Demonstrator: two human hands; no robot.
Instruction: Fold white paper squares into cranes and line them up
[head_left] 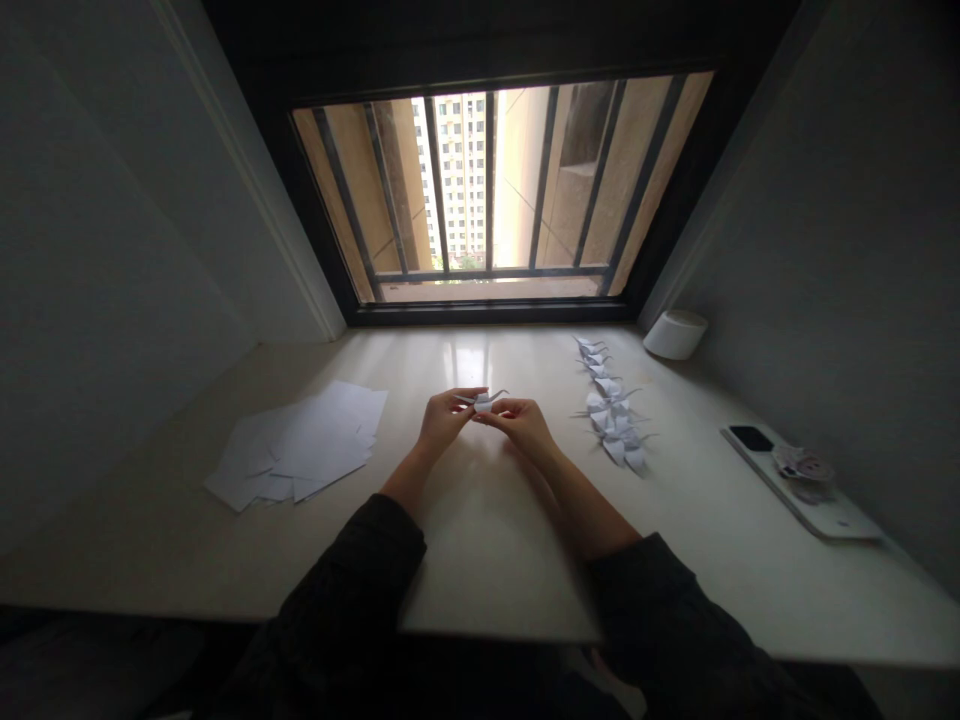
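Between my two hands is a small white origami crane (484, 402), its thin pointed ends sticking out to either side. My left hand (444, 418) pinches it from the left, fingers closed. From the right, my right hand (519, 418) grips it the same way between thumb and fingers. Both hands are just over the pale sill. To the right lie several finished paper cranes (616, 415) in a column running toward the window. A loose pile of white paper sheets (322, 440) lies to the left.
A white cylindrical object (676, 334) stands at the right by the window corner. A phone (840, 510) with a ring-like grip on its back lies near the right wall. Ahead, a barred window (491, 185) borders the pale sill (495, 560).
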